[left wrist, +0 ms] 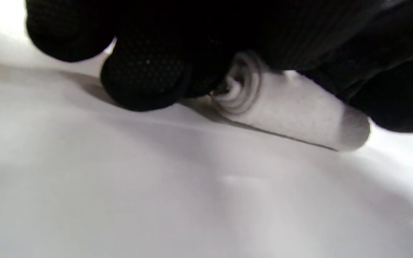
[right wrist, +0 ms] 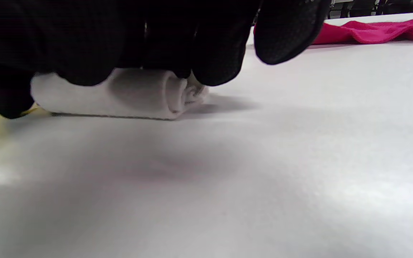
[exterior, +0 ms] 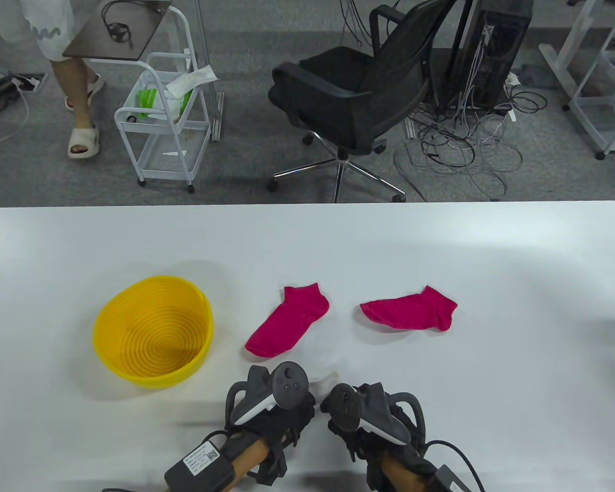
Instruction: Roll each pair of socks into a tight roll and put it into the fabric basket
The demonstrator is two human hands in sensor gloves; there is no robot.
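My left hand [exterior: 266, 405] and right hand [exterior: 371, 415] curl over one white sock roll [right wrist: 127, 95] near the tabletop's [exterior: 492, 256] front edge. Open tabletop lies beyond the two pink socks [exterior: 289, 321], with one yellow basket [exterior: 154, 330] to my left.

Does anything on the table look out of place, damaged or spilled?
Nothing stands out. Both hands, left hand and right hand, rest on a white sock roll; two pink socks lie flat and apart; the yellow basket stands upright with nothing in it.
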